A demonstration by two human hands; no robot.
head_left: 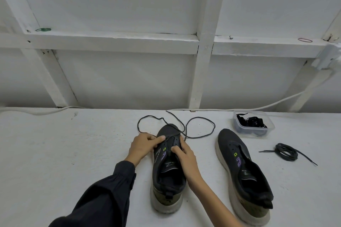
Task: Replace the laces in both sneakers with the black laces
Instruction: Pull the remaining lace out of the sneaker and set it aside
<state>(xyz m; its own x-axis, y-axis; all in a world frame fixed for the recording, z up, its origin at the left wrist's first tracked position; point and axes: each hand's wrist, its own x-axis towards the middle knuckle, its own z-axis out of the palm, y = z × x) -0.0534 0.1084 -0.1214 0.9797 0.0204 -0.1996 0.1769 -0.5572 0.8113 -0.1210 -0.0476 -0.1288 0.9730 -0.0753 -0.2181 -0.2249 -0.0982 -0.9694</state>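
first sneaker [167,175] on table [55,153], toe away. left hand [144,145] curled over one eyelet edge, right hand [183,155] pinching the other. black lace [203,135] crosses front eyelets, ends looped beyond toe. second sneaker [241,169] stands apart, rightward.

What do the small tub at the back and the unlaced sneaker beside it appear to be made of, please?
The tub looks like clear, glossy plastic: the black laces inside show through its walls. The sneaker has a matte dark upper, probably knit or mesh fabric, and a pale, dull sole, likely foam or rubber.
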